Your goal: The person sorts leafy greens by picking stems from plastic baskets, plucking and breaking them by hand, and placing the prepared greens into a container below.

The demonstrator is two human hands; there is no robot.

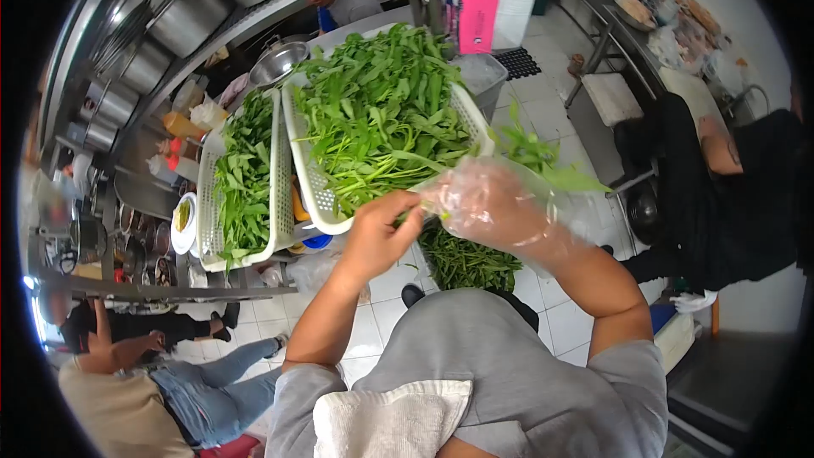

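the left hand (383, 229) is bare, its thumb and forefinger pinched together, with a bit of green between them that appears to be stem. the right hand (492, 203), in a loose clear plastic glove, is closed around a small bunch of leafy stems (532, 151); the leaves fan out past its far side and a pale green end shows at the near side. the exact grip under the crinkled plastic is hard to tell. the bunch lies between the two hands, just beyond the near edge of the larger white basket.

good handling here likely means a firm but light hold, close to the pinch, so the stems do not bend and the leaves do not bruise. stems lying level in the fist would be easier to part evenly, and the slack glove is best kept clear of the pinch, since a fold could catch.

below the hands is a darker pile of cut-looking greens (466, 259); anything loose would probably fall there. ahead, the larger white basket (315, 195) bears a high heap of leafy greens (373, 93), their pale stems toward the person, which should make a small even handful easier to draw. to its left a narrower basket (211, 178) holds more leaves (246, 174), with a white plate (182, 242) beside it.
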